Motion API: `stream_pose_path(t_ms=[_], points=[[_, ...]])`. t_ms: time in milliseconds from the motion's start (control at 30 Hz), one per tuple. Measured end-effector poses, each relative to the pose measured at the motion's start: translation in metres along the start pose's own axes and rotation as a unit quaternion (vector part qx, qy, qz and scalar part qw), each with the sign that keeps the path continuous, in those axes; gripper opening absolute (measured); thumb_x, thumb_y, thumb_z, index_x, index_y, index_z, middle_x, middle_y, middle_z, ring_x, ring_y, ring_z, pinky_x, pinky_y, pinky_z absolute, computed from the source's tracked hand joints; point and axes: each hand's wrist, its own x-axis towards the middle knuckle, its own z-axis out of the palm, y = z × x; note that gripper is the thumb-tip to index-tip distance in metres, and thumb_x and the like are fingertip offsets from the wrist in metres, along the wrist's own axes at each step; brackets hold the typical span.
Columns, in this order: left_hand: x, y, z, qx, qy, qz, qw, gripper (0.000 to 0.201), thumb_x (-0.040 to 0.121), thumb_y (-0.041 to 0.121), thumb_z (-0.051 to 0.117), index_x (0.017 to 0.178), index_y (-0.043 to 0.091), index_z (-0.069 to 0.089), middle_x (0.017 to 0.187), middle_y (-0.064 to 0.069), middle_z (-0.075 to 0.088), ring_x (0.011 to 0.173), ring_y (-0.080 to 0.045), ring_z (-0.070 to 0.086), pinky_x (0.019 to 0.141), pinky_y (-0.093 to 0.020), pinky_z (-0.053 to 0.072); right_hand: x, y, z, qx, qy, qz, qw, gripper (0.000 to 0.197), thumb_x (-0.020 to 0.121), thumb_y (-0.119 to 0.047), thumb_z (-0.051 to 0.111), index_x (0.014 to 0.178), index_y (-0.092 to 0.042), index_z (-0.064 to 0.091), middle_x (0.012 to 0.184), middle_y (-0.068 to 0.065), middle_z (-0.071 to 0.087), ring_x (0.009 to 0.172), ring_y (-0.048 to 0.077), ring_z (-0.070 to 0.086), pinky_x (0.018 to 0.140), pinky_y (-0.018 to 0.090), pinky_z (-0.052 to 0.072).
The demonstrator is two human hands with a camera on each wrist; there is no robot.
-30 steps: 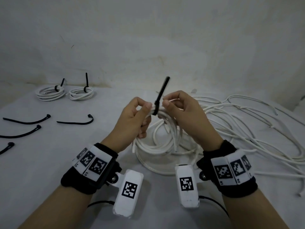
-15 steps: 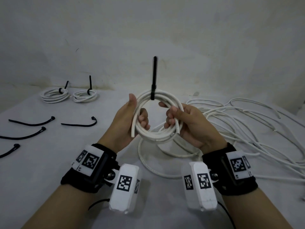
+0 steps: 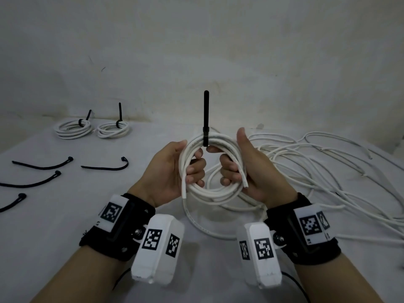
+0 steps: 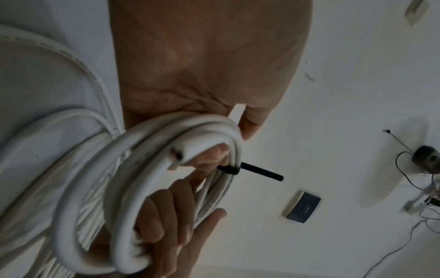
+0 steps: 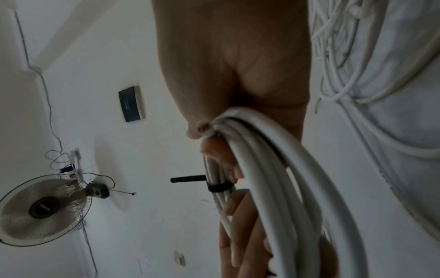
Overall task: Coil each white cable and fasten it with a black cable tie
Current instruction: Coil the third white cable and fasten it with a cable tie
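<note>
White cloth covered the table (image 3: 54,226) in front of you, with a pale wall behind it; you held the coiled white cable (image 3: 213,171) upright above the cloth, between both hands. Your left hand (image 3: 172,171) gripped the coil's left side, fingers curled through the loop from inside; your right hand (image 3: 251,171) gripped its right side the same way, thumb raised beside the bundle. A black cable tie (image 3: 206,119) was cinched round the top of the coil, its tail pointing straight up; both cut ends of the cable hung down by your fingers. Two tied coils (image 3: 91,127) lay at the far left of the table, just beside each other; four loose black ties (image 3: 43,169) lay nearer on the left, well apart from your hands; a tangle of loose white cable (image 3: 328,171) spread across the right side, passing under the held coil.
</note>
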Motion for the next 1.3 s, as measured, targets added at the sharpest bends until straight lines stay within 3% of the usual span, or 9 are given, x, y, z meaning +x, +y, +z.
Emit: stream_pose_path(t_ms=[267, 400, 500, 667, 733, 833, 967, 1100, 1300], points=[[-0.003, 0.002, 0.002, 0.009, 0.035, -0.032, 0.999, 0.030, 0.077, 0.030, 0.036, 0.074, 0.009, 0.057, 0.057, -0.001, 0.039, 0.044, -0.013, 0.038, 0.053, -0.026, 0.041, -0.001, 0.000, 0.001, -0.018, 0.010, 0.038, 0.999, 0.048, 0.093, -0.050, 0.038, 0.083, -0.007, 0.057, 0.042, -0.002, 0.033, 0.031, 0.009, 0.031, 0.041, 0.023, 0.038], [-0.004, 0.004, 0.003, 0.034, 0.066, -0.022, 0.997, 0.042, 0.085, 0.048, 0.042, 0.080, 0.008, 0.056, 0.062, -0.002, 0.045, 0.046, -0.013, 0.041, 0.051, -0.025, 0.044, -0.001, 0.000, 0.001, -0.021, 0.011, 0.027, 0.999, 0.050, 0.089, -0.053, 0.041, 0.084, -0.006, 0.058, 0.042, -0.002, 0.033, 0.031, 0.008, 0.031, 0.041, 0.022, 0.037], [-0.006, 0.004, 0.007, 0.121, 0.078, -0.011, 0.990, 0.049, 0.080, 0.057, 0.044, 0.090, 0.010, 0.052, 0.061, -0.001, 0.047, 0.043, -0.010, 0.041, 0.051, -0.025, 0.047, -0.001, 0.000, -0.001, -0.050, -0.007, 0.022, 0.998, 0.055, 0.082, -0.057, 0.044, 0.085, -0.005, 0.060, 0.042, -0.003, 0.032, 0.031, 0.008, 0.031, 0.040, 0.022, 0.037], [-0.006, 0.002, 0.011, 0.274, 0.118, 0.068, 0.952, 0.039, 0.083, 0.039, 0.051, 0.102, 0.005, 0.057, 0.064, 0.002, 0.052, 0.040, -0.006, 0.033, 0.048, -0.021, 0.044, -0.001, 0.004, -0.002, -0.213, 0.033, -0.026, 0.976, 0.050, 0.078, -0.055, 0.054, 0.088, -0.006, 0.063, 0.051, 0.001, 0.045, 0.041, 0.012, 0.043, 0.052, 0.031, 0.045], [-0.005, 0.003, 0.010, 0.268, 0.152, 0.095, 0.947, 0.028, 0.090, 0.035, 0.048, 0.095, 0.009, 0.059, 0.065, 0.002, 0.051, 0.041, -0.005, 0.030, 0.047, -0.019, 0.042, -0.001, 0.003, -0.001, -0.290, 0.089, -0.103, 0.947, 0.032, 0.079, -0.038, 0.068, 0.094, -0.011, 0.059, 0.070, 0.001, 0.059, 0.056, 0.013, 0.057, 0.058, 0.030, 0.052], [-0.003, 0.005, 0.007, 0.230, 0.201, 0.122, 0.944, 0.024, 0.097, 0.030, 0.045, 0.092, 0.009, 0.057, 0.066, 0.001, 0.051, 0.042, -0.006, 0.030, 0.046, -0.019, 0.040, -0.002, -0.001, -0.007, -0.418, 0.155, -0.233, 0.864, 0.038, 0.070, -0.018, 0.083, 0.096, -0.021, 0.055, 0.099, -0.003, 0.058, 0.081, 0.009, 0.059, 0.066, 0.016, 0.049], [0.000, 0.001, 0.008, 0.207, 0.224, 0.130, 0.944, 0.028, 0.097, 0.031, 0.047, 0.103, 0.005, 0.055, 0.068, 0.001, 0.054, 0.041, -0.006, 0.031, 0.045, -0.020, 0.040, 0.000, 0.003, -0.005, -0.552, 0.152, -0.346, 0.743, 0.025, 0.070, -0.009, 0.080, 0.087, -0.016, 0.062, 0.087, -0.002, 0.056, 0.076, 0.007, 0.053, 0.066, 0.013, 0.043], [0.002, -0.003, 0.010, 0.194, 0.239, 0.126, 0.943, 0.031, 0.098, 0.031, 0.047, 0.109, 0.003, 0.056, 0.068, 0.002, 0.060, 0.040, -0.007, 0.035, 0.046, -0.021, 0.044, 0.004, 0.008, -0.009, -0.607, 0.172, -0.425, 0.649, 0.014, 0.073, -0.007, 0.076, 0.085, -0.004, 0.070, 0.077, 0.006, 0.062, 0.068, 0.021, 0.058, 0.061, 0.032, 0.050], [0.001, -0.003, 0.012, 0.216, 0.237, 0.125, 0.939, 0.026, 0.098, 0.025, 0.047, 0.104, 0.003, 0.059, 0.066, 0.001, 0.064, 0.044, -0.009, 0.046, 0.054, -0.024, 0.052, 0.005, 0.010, -0.012, -0.637, 0.201, -0.448, 0.594, 0.010, 0.076, -0.010, 0.075, 0.073, -0.002, 0.070, 0.065, 0.007, 0.060, 0.053, 0.019, 0.055, 0.050, 0.028, 0.043]])
